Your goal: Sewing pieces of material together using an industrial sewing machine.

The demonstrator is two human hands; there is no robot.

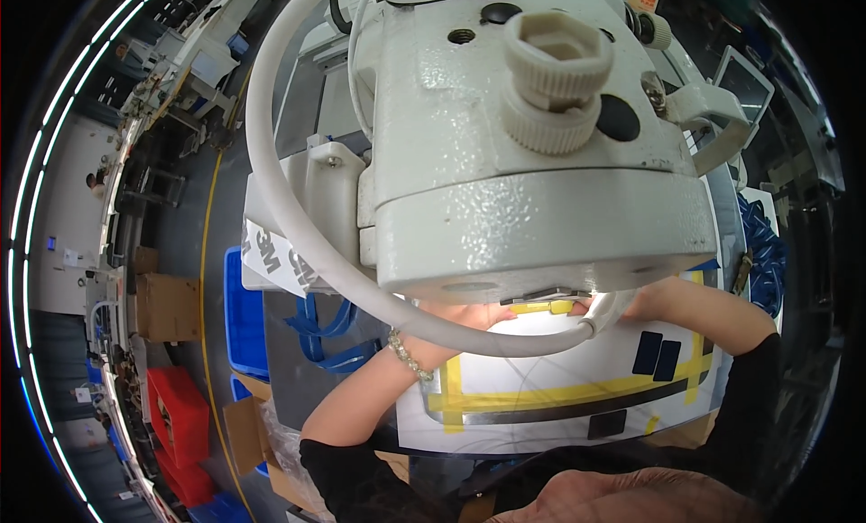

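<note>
A large white machine head (541, 225), like that of an industrial sewing machine, covers much of the work. Under its front edge lies a small yellow strip (544, 307). My left hand (474, 314) reaches in from the left, its fingertips closed at the strip's left end. From the right comes my right hand (639, 303), fingertips closed near the other end and partly behind a thick white cable (505, 344). The machine head hides the backs of both hands. Beneath them a white sheet (514, 383) is edged with yellow tape (559, 397).
Dark rectangular pieces (647, 352) lie on the sheet at right, another dark piece (607, 424) near its front edge. Blue straps (338, 351) hang at left; a blue strap bundle (762, 252) sits at right. Blue bins (244, 315), red bins (178, 415) and cardboard boxes (167, 306) stand left.
</note>
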